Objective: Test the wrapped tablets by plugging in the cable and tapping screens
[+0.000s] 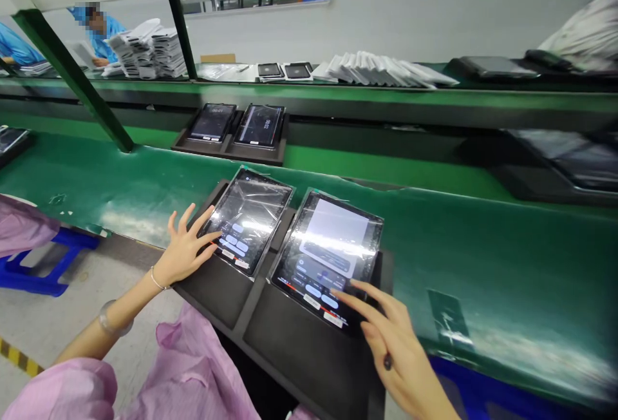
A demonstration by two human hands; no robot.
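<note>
Two tablets in clear film lie side by side on a dark two-bay tray with their screens lit. My left hand [181,256] is open, fingers spread, with a fingertip at the lower edge of the left tablet [255,201]. Over the lower part of the right tablet [333,239], two fingers of my right hand [398,343] reach out to the on-screen buttons. The dark tip of a pen-like stick [387,361] shows at my right palm; the rest of it is hidden. Below the tablets, the tray's [299,349] near part is bare.
Beyond the green bench [483,246] runs a green conveyor [338,162] with another tray [226,148] of two tablets. White packets [381,69] are on the back shelf. A blurred tray [545,169] sits at right. A person in blue [109,33] is behind. A blue stool [48,265] stands left.
</note>
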